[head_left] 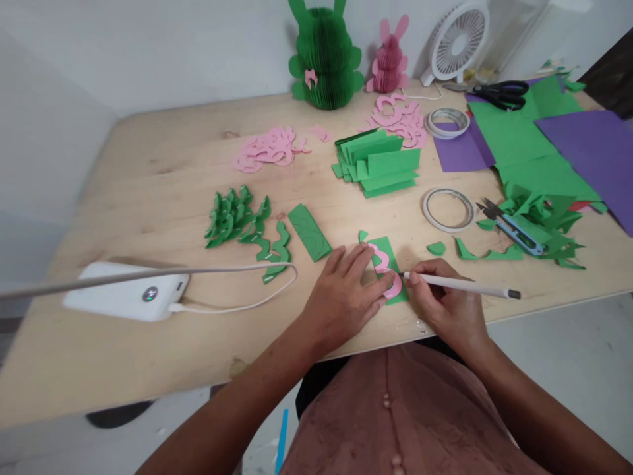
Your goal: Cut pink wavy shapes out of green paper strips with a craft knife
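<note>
My right hand (448, 300) grips a white pen (459, 285), its tip at the right edge of a pink wavy paper template (394, 284). That template lies on a small green paper strip (395, 298) near the table's front edge. Spread over the strip's left side, my left hand (343, 293) is open, its fingertips pressing the template down. A green scrap (363, 235) sits just above those fingers. To the left lies another green strip (310, 232) with curved outlines drawn on it, beside several scalloped green cutouts (232, 214).
A white power bank (126, 290) with a cable is at left. Pink cutouts (270, 148), folded green strips (378, 161), tape rolls (449, 210), blue snips (517, 229) and black scissors (502, 94) lie around. Paper rabbits (329, 59) and a fan (457, 43) stand behind.
</note>
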Motion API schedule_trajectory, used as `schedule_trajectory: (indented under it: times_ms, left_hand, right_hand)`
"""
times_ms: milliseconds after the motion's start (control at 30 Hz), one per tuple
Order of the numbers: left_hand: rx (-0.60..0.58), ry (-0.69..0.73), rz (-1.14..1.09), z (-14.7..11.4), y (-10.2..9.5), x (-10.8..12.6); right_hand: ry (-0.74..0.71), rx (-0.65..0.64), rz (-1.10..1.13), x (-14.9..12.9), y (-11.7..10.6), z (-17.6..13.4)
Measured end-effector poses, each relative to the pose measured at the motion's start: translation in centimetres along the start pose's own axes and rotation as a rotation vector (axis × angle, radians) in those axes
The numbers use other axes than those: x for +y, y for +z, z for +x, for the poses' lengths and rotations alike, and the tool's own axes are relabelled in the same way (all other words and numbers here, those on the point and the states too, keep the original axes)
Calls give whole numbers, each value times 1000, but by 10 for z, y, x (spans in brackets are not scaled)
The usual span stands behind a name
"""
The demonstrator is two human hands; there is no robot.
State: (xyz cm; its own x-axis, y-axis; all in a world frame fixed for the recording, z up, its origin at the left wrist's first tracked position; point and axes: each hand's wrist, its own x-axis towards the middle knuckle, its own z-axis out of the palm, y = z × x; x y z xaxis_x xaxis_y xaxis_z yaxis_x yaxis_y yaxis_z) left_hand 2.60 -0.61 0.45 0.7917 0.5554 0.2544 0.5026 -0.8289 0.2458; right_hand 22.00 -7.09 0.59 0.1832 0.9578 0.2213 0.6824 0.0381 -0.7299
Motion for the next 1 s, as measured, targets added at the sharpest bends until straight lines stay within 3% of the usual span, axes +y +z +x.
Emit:
schedule_trajectory:
  times_ms: [1000]
  left_hand:
    - [9, 6, 2, 0, 0, 0]
  right_hand:
    - [-7, -6, -4, -2, 2, 2]
